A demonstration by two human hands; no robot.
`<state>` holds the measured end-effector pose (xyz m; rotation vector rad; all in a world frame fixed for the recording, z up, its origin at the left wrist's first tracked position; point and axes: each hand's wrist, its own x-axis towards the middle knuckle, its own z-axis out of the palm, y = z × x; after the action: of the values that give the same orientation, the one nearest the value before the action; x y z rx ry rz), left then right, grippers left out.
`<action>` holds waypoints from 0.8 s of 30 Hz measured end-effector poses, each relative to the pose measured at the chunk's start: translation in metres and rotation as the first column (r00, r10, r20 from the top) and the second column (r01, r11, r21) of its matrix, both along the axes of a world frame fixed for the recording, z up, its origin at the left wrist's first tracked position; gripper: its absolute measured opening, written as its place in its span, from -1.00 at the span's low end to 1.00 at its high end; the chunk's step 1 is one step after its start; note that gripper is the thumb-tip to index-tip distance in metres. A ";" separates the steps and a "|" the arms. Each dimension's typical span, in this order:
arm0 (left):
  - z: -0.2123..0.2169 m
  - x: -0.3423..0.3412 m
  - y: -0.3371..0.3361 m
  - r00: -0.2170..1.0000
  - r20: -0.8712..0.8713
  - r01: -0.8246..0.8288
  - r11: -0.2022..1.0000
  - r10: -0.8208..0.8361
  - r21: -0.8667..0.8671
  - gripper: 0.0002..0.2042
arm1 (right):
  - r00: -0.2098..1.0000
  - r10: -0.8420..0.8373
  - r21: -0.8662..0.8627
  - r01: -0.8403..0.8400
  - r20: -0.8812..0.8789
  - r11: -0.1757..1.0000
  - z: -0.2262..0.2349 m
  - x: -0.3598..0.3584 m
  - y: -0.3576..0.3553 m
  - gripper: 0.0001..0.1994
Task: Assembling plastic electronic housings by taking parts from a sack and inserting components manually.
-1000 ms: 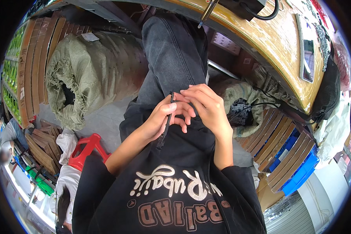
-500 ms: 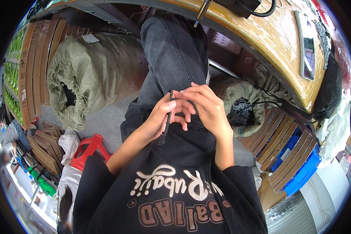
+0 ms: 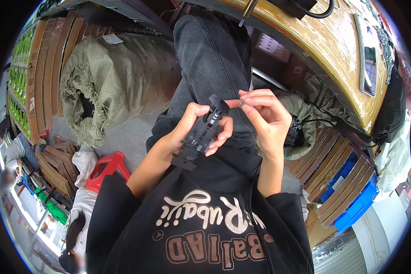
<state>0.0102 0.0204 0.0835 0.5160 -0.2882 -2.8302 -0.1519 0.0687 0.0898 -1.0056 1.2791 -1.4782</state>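
A long black plastic part (image 3: 201, 139), molded with clips and ridges and bearing small white marks, lies tilted in my left hand (image 3: 180, 128). The thumb presses on its upper side while the other fingers curl around beneath it. Just right of the part's top end, my right hand (image 3: 271, 121) is closed in a pinch of thumb and forefinger. Something tiny and pale seems to sit between those fingertips, too small to name. Both hands are in front of my black shirt (image 3: 205, 182), near my dark trousers (image 3: 208, 59).
A wooden-topped workbench (image 3: 324, 50) curves along the upper right, with a phone-like device (image 3: 367, 59) on it. Left stands a green woven sack (image 3: 123, 77); another open sack (image 3: 310, 146) is at the right. A red stool (image 3: 107, 171), stacked cardboard (image 3: 55, 171) and a blue bin (image 3: 356, 210) are around me.
The black plastic part has turned from edge-on to showing its broad face. My right hand has drawn away to the right, its fingers now in a pinch.
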 end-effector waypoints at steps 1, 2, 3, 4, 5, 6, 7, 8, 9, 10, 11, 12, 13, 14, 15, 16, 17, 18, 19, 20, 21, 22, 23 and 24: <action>0.003 -0.002 0.001 1.000 0.008 -0.019 0.999 0.019 0.043 -0.39 | 0.992 -0.003 0.026 -0.001 0.122 1.000 0.002 0.002 -0.001 -0.86; 0.001 -0.001 0.002 1.000 0.008 -0.019 0.999 0.019 0.043 -0.39 | 0.970 -0.009 0.052 -0.004 0.243 0.999 0.003 0.005 -0.001 -0.83; -0.003 0.001 0.002 1.000 0.008 0.018 1.000 -0.019 0.021 -0.40 | 0.970 -0.009 0.053 -0.004 0.243 0.999 0.004 0.007 -0.002 -0.83; -0.004 0.001 0.002 0.998 0.009 0.055 0.998 -0.055 -0.001 -0.42 | 0.964 -0.029 0.074 0.009 0.265 0.997 0.004 0.009 -0.002 -0.81; -0.001 0.002 0.003 0.997 0.064 0.047 0.998 -0.044 -0.038 -0.47 | 0.957 -0.049 0.096 0.023 0.286 0.995 0.004 0.010 -0.001 -0.79; 0.002 0.001 0.002 0.997 0.064 0.047 0.998 -0.044 -0.039 -0.47 | 0.957 -0.049 0.094 0.023 0.286 0.995 0.003 0.010 -0.001 -0.79; 0.005 0.002 0.000 0.982 0.167 0.108 0.986 -0.086 -0.126 -0.55 | 0.967 -0.014 0.066 -0.003 0.256 0.998 0.001 0.010 0.000 -0.79; 0.006 0.003 0.000 0.955 0.270 0.177 0.962 -0.118 -0.206 -0.56 | 0.974 0.020 0.038 -0.029 0.224 0.999 -0.001 0.010 0.000 -0.79; 0.002 0.004 0.001 0.960 0.255 0.169 0.968 -0.119 -0.186 -0.56 | 0.987 0.025 0.039 -0.031 0.158 0.999 -0.003 0.010 0.001 -0.79; 0.003 0.004 0.001 0.960 0.255 0.170 0.968 -0.119 -0.186 -0.56 | 0.987 0.024 0.039 -0.031 0.158 0.999 -0.004 0.008 0.000 -0.79; 0.004 0.004 0.001 0.959 0.251 0.184 0.962 -0.130 -0.203 -0.55 | 0.995 0.068 0.004 -0.069 0.075 0.998 -0.005 0.006 -0.001 -0.79; 0.006 0.004 0.001 0.959 0.246 0.197 0.955 -0.141 -0.220 -0.54 | 0.994 0.109 -0.027 -0.109 -0.011 0.994 -0.005 0.005 -0.001 -0.79; 0.007 0.003 0.001 0.959 0.245 0.198 0.955 -0.142 -0.221 -0.54 | 0.990 0.128 -0.018 -0.128 0.055 0.992 -0.007 0.006 -0.001 -0.78; 0.008 0.003 0.001 0.956 0.242 0.222 0.946 -0.165 -0.234 -0.53 | 0.990 0.127 -0.018 -0.127 0.054 0.992 -0.008 0.007 0.000 -0.78; 0.010 0.003 0.000 0.953 0.240 0.246 0.937 -0.187 -0.247 -0.51 | 0.981 0.130 -0.019 -0.129 0.145 0.991 -0.009 0.007 0.001 -0.78; 0.011 0.003 0.000 0.953 0.240 0.245 0.937 -0.186 -0.248 -0.51 | 0.962 0.134 -0.019 -0.133 0.237 0.991 -0.009 0.008 0.001 -0.79; 0.012 0.003 0.000 0.945 0.265 0.262 0.928 -0.191 -0.265 -0.49 | 0.962 0.136 -0.020 -0.135 0.236 0.991 -0.009 0.008 0.002 -0.79; 0.013 0.003 0.000 0.937 0.290 0.280 0.918 -0.197 -0.281 -0.47 | 0.963 0.128 -0.004 -0.130 0.237 0.991 -0.009 0.008 0.002 -0.79; 0.014 0.003 -0.001 0.937 0.289 0.280 0.918 -0.198 -0.281 -0.47 | 0.964 0.117 0.013 -0.123 0.237 0.992 -0.009 0.007 0.003 -0.79; 0.015 0.003 -0.002 0.937 0.277 0.293 0.910 -0.213 -0.293 -0.45 | 0.965 0.116 0.013 -0.122 0.236 0.992 -0.008 0.006 0.003 -0.79; 0.016 0.003 -0.002 0.937 0.265 0.306 0.901 -0.228 -0.306 -0.43 | 0.969 0.119 0.000 -0.122 0.217 0.993 -0.009 0.005 0.004 -0.79; 0.018 0.003 -0.003 0.937 0.265 0.305 0.902 -0.227 -0.307 -0.43 | 0.972 0.124 -0.014 -0.124 0.199 0.992 -0.010 0.005 0.005 -0.79; 0.020 0.003 -0.003 0.933 0.283 0.318 0.883 -0.225 -0.347 -0.42 | 0.972 0.125 -0.014 -0.124 0.199 0.992 -0.011 0.005 0.005 -0.79; 0.021 0.002 -0.004 0.928 0.300 0.331 0.861 -0.222 -0.386 -0.42 | 0.970 0.131 -0.028 -0.128 0.203 0.991 -0.012 0.004 0.006 -0.79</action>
<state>0.0127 0.0168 0.1045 0.7756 -1.0938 -2.8278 -0.1474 0.0747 0.0782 -0.9037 1.0378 -1.4513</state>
